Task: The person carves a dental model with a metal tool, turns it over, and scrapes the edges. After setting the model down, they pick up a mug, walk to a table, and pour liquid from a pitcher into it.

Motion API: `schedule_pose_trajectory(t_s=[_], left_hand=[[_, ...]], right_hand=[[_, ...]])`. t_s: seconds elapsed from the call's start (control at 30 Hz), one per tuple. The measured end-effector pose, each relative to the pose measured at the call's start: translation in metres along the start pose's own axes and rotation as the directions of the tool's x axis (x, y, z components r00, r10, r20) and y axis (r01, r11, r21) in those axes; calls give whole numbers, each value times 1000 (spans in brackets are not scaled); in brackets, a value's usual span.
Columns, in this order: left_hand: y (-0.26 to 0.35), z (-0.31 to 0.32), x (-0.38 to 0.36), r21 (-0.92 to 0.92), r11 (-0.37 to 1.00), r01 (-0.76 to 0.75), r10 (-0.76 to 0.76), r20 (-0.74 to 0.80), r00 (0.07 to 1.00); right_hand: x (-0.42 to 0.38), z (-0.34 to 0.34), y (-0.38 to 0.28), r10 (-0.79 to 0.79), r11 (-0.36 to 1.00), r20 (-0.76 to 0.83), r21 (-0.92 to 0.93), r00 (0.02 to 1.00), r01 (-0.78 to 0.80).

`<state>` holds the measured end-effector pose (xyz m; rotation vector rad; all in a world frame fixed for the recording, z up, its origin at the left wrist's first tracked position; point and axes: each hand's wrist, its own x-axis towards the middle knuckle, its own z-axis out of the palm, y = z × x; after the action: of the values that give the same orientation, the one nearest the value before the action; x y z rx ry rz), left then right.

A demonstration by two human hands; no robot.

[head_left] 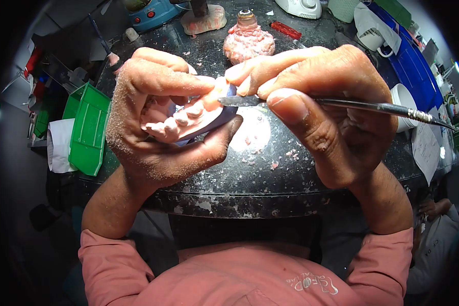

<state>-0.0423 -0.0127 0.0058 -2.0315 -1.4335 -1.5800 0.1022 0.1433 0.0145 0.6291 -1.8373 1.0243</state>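
Note:
My left hand (130, 109) grips a dental model (176, 125) with pale teeth, pinkish gums and a dark blue base. Its fingers curl over the top while the thumb presses from below. Fine pale dust coats the back of this hand. In my right hand (334, 135) is a thin dental spatula (242, 101), pinched between thumb and fingers, its handle slanting out to the right. The flat metal blade meets the model's right end near the teeth, and the right fingertips are close beside the left index finger there.
A burner caked with pink wax (247, 46) stands at the back, beside a red-handled tool (285, 29). A blue device (155, 15) is behind left. Green bin (89, 132) at left; blue bin (418, 66), white tub (404, 104) and paper (424, 148) at right. Another person (438, 239) sits lower right.

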Motion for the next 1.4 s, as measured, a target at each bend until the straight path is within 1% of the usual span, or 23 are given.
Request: schedule_pose_trajectory(t_s=[0.17,0.27,0.37,0.43,0.57,0.63,0.73,0.87,0.93,0.97,1.03,1.1,1.13,1.2,1.23,1.4], left_hand=[[3,1,-1,-10,1000,20,-20,-14,1000],[5,2,-2,17,999,36,-36,-7,999],[5,2,-3,-17,999,41,-41,-18,999],[7,3,-3,-41,996,79,-81,-38,996],[7,4,-4,-28,997,75,-76,-40,996],[10,7,-5,-54,993,107,-110,-60,992],[11,6,-5,-64,992,105,-109,-60,992],[12,9,-7,-85,989,124,-132,-90,987],[13,9,-8,-49,989,139,-144,-99,985],[13,9,-8,-49,989,138,-143,-100,985],[13,7,-7,21,995,93,-92,-73,993],[12,7,-8,43,996,81,-78,-69,995],[12,7,-8,63,996,68,-64,-64,996],[12,5,-9,79,994,71,-66,-57,996],[12,5,-10,95,993,74,-69,-50,996],[13,7,-12,71,992,103,-97,-74,993]], right_hand=[[-1,0,0,5,1000,-4,3,1000,-5],[0,0,0,3,1000,4,-12,1000,-3],[-1,1,0,-5,1000,-6,-4,1000,5],[-2,1,1,-6,1000,-19,6,1000,7],[-3,3,2,-16,1000,-28,10,999,17],[-3,3,2,-6,1000,-41,20,999,7],[-3,3,2,-14,1000,-28,6,1000,14],[-5,5,5,-22,999,-54,24,998,23],[-5,6,4,-31,999,-57,28,998,32],[-6,5,3,-1,1000,-59,28,998,3],[-6,6,0,27,999,-61,28,998,-26],[-6,8,-2,78,996,-100,53,992,-73],[-6,7,-2,77,996,-100,53,992,-72],[-6,4,-1,80,997,-36,9,996,-79],[-6,3,0,80,997,-36,9,996,-80],[-6,4,0,67,998,-24,4,997,-67]])
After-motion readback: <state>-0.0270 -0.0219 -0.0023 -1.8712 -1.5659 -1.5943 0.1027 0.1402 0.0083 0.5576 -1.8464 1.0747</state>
